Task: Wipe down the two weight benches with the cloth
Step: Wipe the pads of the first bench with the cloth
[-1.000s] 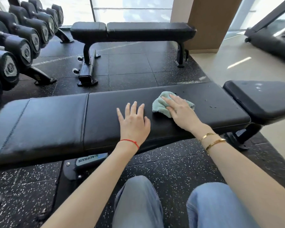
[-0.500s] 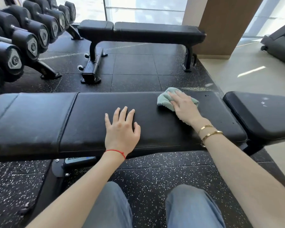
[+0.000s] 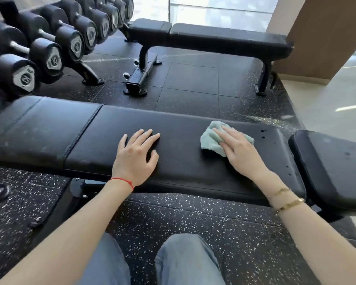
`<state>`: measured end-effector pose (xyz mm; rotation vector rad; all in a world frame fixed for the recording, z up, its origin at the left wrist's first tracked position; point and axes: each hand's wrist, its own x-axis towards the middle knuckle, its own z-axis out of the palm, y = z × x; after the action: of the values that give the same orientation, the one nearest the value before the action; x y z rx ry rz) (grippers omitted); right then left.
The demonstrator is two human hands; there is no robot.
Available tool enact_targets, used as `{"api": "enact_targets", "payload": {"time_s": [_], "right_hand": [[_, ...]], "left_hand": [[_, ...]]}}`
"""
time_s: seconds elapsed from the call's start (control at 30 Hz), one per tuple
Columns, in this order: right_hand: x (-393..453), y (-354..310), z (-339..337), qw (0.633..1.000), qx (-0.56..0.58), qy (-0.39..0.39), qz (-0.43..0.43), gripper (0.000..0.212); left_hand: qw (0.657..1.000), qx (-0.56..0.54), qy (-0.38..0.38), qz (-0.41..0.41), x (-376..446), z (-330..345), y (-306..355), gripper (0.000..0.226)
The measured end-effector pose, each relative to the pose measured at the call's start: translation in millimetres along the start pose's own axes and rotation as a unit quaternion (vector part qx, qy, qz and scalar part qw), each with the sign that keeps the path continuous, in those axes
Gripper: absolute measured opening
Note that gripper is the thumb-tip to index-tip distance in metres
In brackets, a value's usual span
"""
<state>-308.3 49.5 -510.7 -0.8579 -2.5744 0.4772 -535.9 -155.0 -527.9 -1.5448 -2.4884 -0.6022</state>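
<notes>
- Two hands lay on the long pad of the near weight bench [image 3: 183, 165]; the right hand [image 3: 237, 150] pressed a pale green cloth [image 3: 209, 140] flat with straight, close-set fingers, nothing curled around it.
- Part of the cloth was hidden under that palm; its bunched edges showed past the fingertips and on the thumb side, and a small strip showed on the little-finger side.
- Just beyond the right hand toward the pad's end, a few dark specks marked the upholstery; what they were could not be made out.
- Well apart from the cloth, the left hand [image 3: 137, 159] rested palm down on the same pad, fingers spread and straight, holding nothing.
- A red string bracelet [image 3: 123, 182] circled the left wrist, and two gold bracelets [image 3: 286, 198] the right.
- Beyond both hands stood the far weight bench [image 3: 224, 38], untouched.
- Off past the left hand, a row of dumbbells [image 3: 49, 54] sat on a rack, cut off by the picture's edge.
- Beside the right hand's end of the pad lay a separate black pad [image 3: 333, 167], also cropped at the edge.
</notes>
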Motion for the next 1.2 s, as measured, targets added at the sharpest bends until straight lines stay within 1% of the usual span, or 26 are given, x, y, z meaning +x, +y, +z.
{"api": "enact_targets", "payload": {"time_s": [0.1,0.2,0.27,0.37,0.47,0.53,0.63,0.73,0.8,0.9,0.97,1.03,1.13,1.2], "right_hand": [[49,14,14,0.999,-0.028,0.007,0.024,0.043],[72,-7,32,1.0,-0.019,-0.017,-0.003,0.043],[58,-23,34,0.998,0.006,-0.039,-0.048,0.043],[7,-35,22,0.989,0.034,-0.075,-0.123,0.042],[-41,-32,0,0.982,0.044,-0.096,-0.16,0.041],[-51,-20,-12,0.984,0.049,-0.093,-0.143,0.042],[-29,-5,-9,0.994,0.033,-0.062,-0.082,0.043],[0,-21,6,0.998,0.008,-0.045,-0.054,0.042],[-1,-43,17,0.996,0.008,-0.053,-0.071,0.042],[-33,-64,24,0.99,0.013,-0.061,-0.129,0.042],[-55,-60,18,0.987,0.002,-0.062,-0.148,0.042],[-74,-47,7,0.988,-0.009,-0.058,-0.144,0.042],[-83,-18,-12,0.995,-0.002,-0.035,-0.091,0.043],[-65,5,-19,0.999,-0.004,-0.015,-0.035,0.043]], "left_hand": [[1.0,0.003,0.001,0.002,0,0,0,0.054],[1.0,0.001,0.002,0.008,0,0,-1,0.055],[1.0,0.006,0.001,0.012,0,-1,-1,0.055],[1.0,0.008,-0.009,0.017,-1,-1,-3,0.056],[1.0,0.007,-0.016,0.019,-2,-1,-5,0.056],[1.0,0.007,-0.022,0.019,-3,-1,-5,0.056],[1.0,0.004,-0.023,0.018,-3,0,-4,0.056],[1.0,0.0,-0.024,0.016,-3,0,-5,0.056],[0.999,0.001,-0.029,0.017,-3,1,-5,0.057],[0.999,0.0,-0.034,0.017,-2,0,-6,0.057],[0.999,0.0,-0.034,0.018,-3,0,-6,0.057],[0.999,-0.001,-0.034,0.019,-3,1,-7,0.057],[0.999,-0.003,-0.033,0.015,-3,2,-6,0.058],[0.999,-0.005,-0.031,0.013,-3,2,-5,0.058]]}}
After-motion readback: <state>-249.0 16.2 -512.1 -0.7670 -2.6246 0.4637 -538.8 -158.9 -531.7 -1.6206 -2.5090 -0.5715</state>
